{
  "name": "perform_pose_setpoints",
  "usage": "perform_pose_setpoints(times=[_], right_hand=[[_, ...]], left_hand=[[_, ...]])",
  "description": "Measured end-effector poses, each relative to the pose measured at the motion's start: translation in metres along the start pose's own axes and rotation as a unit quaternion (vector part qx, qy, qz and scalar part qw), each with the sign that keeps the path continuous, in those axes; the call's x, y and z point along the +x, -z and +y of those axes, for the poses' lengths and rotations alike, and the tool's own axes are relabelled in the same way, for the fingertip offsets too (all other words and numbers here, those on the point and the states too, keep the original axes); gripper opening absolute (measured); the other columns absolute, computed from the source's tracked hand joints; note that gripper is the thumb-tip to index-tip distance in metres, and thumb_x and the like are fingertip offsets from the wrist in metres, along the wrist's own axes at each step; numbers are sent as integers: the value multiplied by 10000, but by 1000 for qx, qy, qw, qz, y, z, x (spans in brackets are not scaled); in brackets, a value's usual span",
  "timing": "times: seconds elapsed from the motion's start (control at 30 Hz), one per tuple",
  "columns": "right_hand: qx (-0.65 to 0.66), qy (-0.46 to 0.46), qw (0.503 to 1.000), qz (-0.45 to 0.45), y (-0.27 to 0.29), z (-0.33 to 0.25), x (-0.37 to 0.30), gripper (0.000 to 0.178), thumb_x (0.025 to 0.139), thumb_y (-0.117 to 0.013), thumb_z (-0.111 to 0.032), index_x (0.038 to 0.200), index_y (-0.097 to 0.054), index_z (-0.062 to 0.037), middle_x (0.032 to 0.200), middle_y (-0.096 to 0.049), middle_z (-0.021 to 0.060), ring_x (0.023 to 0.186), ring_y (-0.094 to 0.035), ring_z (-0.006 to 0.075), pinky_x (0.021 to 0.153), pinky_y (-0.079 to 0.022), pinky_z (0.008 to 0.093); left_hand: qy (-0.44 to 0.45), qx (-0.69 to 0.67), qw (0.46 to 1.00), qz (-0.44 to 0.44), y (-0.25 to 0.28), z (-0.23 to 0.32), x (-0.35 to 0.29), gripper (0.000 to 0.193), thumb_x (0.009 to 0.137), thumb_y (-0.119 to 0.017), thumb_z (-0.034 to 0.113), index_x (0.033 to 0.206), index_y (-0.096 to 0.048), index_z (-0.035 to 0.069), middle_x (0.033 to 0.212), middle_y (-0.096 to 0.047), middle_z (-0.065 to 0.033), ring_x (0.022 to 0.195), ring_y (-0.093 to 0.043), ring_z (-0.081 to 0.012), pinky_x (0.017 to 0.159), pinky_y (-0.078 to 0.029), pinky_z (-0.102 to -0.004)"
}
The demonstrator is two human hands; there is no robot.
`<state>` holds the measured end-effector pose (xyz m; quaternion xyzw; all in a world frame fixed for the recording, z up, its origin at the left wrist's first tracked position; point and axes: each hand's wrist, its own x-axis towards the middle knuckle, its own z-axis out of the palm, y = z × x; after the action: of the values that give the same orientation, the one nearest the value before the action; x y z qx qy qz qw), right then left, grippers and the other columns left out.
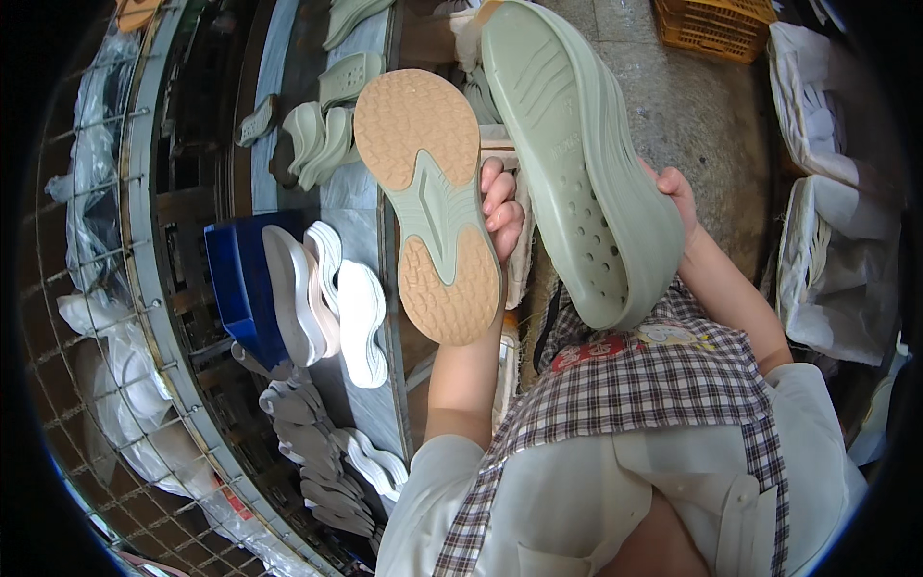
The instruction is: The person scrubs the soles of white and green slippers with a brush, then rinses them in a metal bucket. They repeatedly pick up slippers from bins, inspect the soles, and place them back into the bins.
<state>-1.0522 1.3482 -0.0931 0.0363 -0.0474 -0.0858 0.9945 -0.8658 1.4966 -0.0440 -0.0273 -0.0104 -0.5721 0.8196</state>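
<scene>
My left hand (503, 207) is closed round the right edge of a shoe sole (430, 216), its fingers curled over the side. That sole is pale green with two textured tan rubber patches, and its bottom faces me. In my right hand (677, 197) is a larger-looking pale green shoe midsole (586, 183), gripped at its outer edge. Its inner side shows, with grooves at the far end and a group of round holes towards the near end. Most of the right fingers are hidden behind it. The two pieces are held side by side, tilted up.
On the left, a bench (346, 231) carries several green soles (319, 139), white soles (362, 322) and a blue bin (245, 288). Grey soles (312, 447) are stacked nearer. A wire mesh rack (159, 317) stands at far left. White-lined containers (836, 269) and an orange crate (716, 27) stand right.
</scene>
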Motion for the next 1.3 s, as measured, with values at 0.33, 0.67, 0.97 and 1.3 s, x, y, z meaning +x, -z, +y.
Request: perform_pose_setpoints(times=[0.33, 0.67, 0.97, 1.3], right_hand=[[-34, -1, 999, 23, -2, 4, 17, 729, 708, -446, -179, 1401, -284, -24, 1359, -430, 196, 1220, -463, 358, 1043, -366, 481], [-111, -44, 985, 125, 2, 14, 40, 623, 763, -396, -154, 1365, -344, -6, 1295, -492, 185, 1123, -548, 303, 973, -442, 423], [-131, -80, 972, 176, 3, 18, 46, 537, 817, -424, -190, 1324, -398, -14, 1249, -533, 155, 1089, -573, 260, 960, -454, 400], [-401, -104, 896, 158, 12, 5, 61, 1053, 697, -757, -507, 1443, -156, -70, 1396, -369, 111, 1266, -411, 227, 1041, -378, 394]], left_hand=[[18, 44, 999, -25, -3, 19, -8, 292, 909, -503, 282, 1080, -471, 48, 911, -387, -59, 764, -407, -163, 647, -419, -268], [-5, 400, 855, 329, -23, 12, 1, 446, 949, -476, 334, 1287, -444, 45, 1151, -563, -125, 1004, -590, -255, 846, -513, -381], [34, 397, 866, 301, -33, 14, 4, 446, 941, -501, 336, 1252, -495, 16, 1155, -581, -120, 1023, -583, -246, 869, -498, -382], [77, 814, 538, 205, -47, 30, 4, 621, 824, -690, 175, 1370, -410, 81, 1024, -558, -57, 902, -538, -131, 792, -462, -283]])
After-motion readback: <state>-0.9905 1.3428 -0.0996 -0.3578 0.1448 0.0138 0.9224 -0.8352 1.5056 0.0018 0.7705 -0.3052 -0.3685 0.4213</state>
